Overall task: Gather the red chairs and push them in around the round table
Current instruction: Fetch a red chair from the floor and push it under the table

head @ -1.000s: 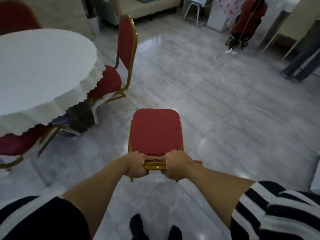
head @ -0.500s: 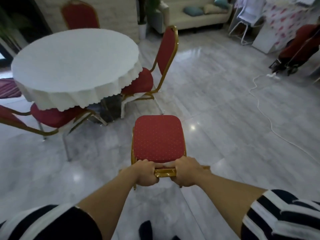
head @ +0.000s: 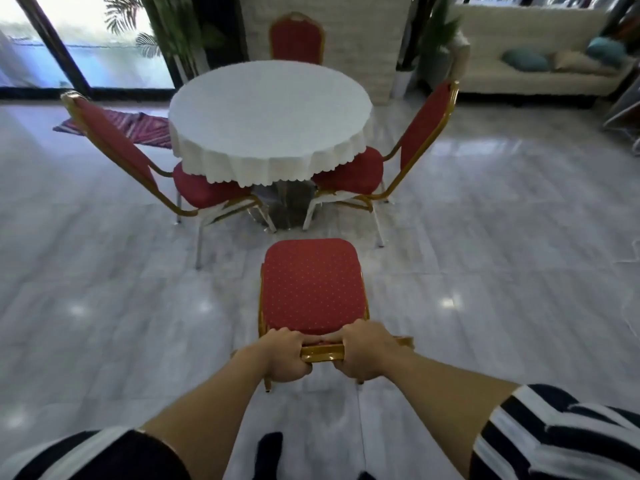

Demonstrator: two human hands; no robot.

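Observation:
A red chair with a gold frame stands on the floor straight in front of me, its seat facing the round table covered by a white cloth. My left hand and my right hand both grip the gold top rail of its backrest. Three other red chairs are at the table: a left chair and a right chair with seats partly under the cloth, and a far chair behind it. A gap of bare floor lies between my chair and the table.
A cream sofa with cushions stands at the back right. Potted plants and a stone pillar are behind the table. A striped rug lies at the back left by the glass doors. Open tiled floor lies on both sides.
My view has swung left, and the chair in my hands now points straight at the table, which has moved from the left edge to the centre. Both hands keep their grip.

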